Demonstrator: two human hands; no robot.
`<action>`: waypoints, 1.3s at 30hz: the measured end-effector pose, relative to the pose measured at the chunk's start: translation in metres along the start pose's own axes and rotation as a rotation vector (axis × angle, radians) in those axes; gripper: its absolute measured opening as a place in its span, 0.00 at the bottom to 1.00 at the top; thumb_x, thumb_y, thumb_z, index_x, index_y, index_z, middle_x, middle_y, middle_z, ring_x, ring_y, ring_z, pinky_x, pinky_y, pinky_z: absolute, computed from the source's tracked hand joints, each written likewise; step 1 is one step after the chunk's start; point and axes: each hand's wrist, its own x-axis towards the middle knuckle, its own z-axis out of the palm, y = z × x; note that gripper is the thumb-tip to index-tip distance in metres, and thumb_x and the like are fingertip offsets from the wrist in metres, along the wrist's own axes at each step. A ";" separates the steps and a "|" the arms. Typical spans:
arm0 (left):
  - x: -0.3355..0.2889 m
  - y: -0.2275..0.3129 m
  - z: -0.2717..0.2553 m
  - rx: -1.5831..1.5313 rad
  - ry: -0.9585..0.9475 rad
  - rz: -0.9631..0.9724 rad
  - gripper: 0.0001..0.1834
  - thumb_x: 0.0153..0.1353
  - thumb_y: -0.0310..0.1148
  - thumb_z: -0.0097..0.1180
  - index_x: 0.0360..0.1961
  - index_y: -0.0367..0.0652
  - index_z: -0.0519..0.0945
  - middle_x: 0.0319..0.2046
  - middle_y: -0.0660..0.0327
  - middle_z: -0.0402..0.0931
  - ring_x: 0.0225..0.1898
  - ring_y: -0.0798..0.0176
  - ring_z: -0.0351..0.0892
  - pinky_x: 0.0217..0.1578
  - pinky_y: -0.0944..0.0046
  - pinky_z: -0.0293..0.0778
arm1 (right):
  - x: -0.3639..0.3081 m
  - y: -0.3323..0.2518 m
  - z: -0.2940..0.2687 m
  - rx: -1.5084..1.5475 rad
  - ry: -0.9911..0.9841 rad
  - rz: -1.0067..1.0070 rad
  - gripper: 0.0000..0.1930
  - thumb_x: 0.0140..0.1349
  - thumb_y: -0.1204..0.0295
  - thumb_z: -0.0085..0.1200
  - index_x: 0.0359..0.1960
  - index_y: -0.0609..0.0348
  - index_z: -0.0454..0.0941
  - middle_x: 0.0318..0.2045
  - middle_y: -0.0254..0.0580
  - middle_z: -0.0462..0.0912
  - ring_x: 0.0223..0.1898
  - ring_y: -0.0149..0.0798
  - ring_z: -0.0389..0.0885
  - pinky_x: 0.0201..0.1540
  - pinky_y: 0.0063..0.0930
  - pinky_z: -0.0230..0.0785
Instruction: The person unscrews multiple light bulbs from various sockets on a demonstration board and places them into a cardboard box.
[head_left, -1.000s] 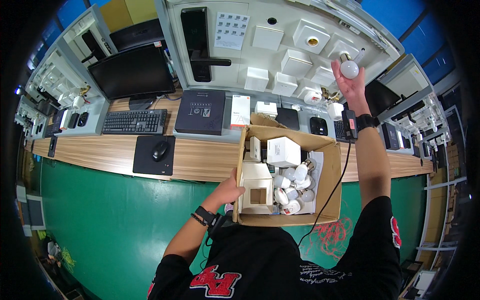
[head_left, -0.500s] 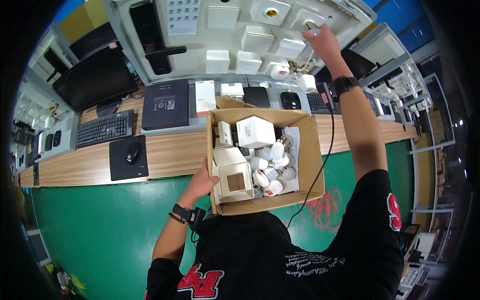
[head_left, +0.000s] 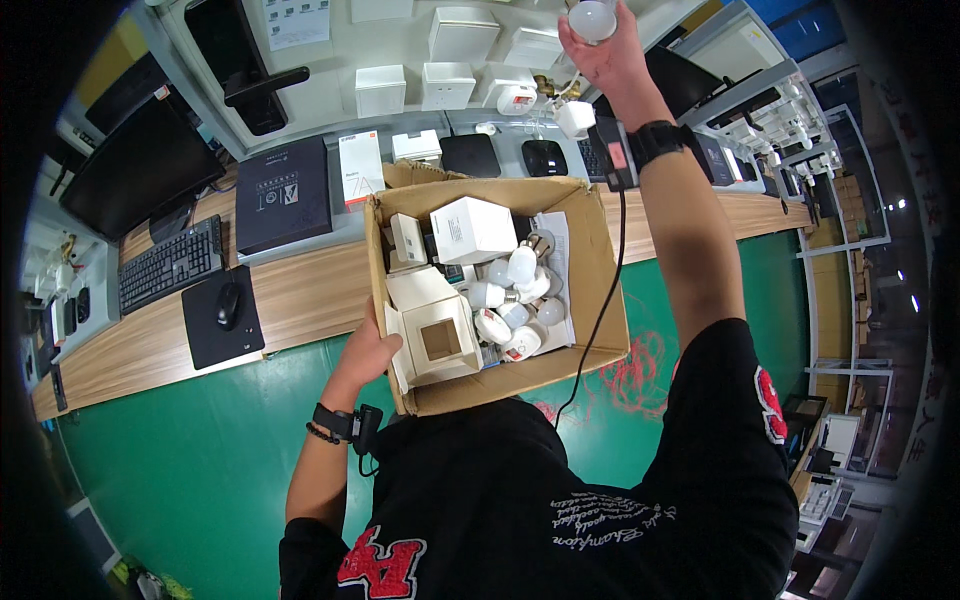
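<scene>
My right hand (head_left: pixel 612 55) is raised at the white wall panel, fingers closed around a round white light bulb (head_left: pixel 593 21). The bulb's dome faces me; whether its base sits in a fitting is hidden. With my left hand (head_left: pixel 366 352) I grip the left side of an open cardboard box (head_left: pixel 598 300), thumb over its rim, in front of my body. Inside lie several white light bulbs (head_left: pixel 522 265), an open white carton (head_left: pixel 405 290), a closed white carton (head_left: pixel 472 230) and a round white device (head_left: pixel 522 344).
A black cable (head_left: pixel 603 310) hangs from my right wrist across the box. Behind the box, the wooden desk (head_left: pixel 300 310) bears a dark flat box (head_left: pixel 283 195), a keyboard (head_left: pixel 170 264) and a mouse (head_left: pixel 229 305). White switch boxes (head_left: pixel 448 86) and a black door handle (head_left: pixel 265 86) stick out from the panel.
The view has shifted, so the panel and box appear further up and left. My right hand has turned, and the bulb in it now shows plainly. My left hand keeps its grip.
</scene>
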 end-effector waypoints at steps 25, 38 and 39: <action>-0.004 0.012 -0.001 -0.081 0.005 -0.022 0.39 0.50 0.27 0.46 0.67 0.38 0.52 0.50 0.43 0.74 0.50 0.45 0.76 0.52 0.58 0.69 | -0.047 -0.014 0.039 -1.977 0.202 -0.823 0.28 0.54 0.66 0.60 0.55 0.62 0.65 0.45 0.59 0.75 0.46 0.58 0.75 0.48 0.47 0.69; -0.005 0.008 -0.003 -0.100 -0.017 -0.033 0.40 0.50 0.27 0.47 0.67 0.37 0.51 0.50 0.44 0.73 0.48 0.47 0.77 0.47 0.59 0.71 | 0.000 0.006 0.012 0.280 -0.020 -0.095 0.20 0.68 0.58 0.43 0.51 0.61 0.72 0.42 0.46 0.80 0.44 0.42 0.79 0.43 0.37 0.77; -0.006 0.008 -0.003 -0.099 -0.015 -0.034 0.40 0.50 0.27 0.47 0.67 0.37 0.51 0.50 0.44 0.73 0.48 0.47 0.77 0.47 0.59 0.71 | -0.004 0.005 0.014 0.325 -0.014 -0.045 0.21 0.69 0.57 0.42 0.52 0.61 0.71 0.44 0.46 0.80 0.44 0.44 0.79 0.44 0.38 0.78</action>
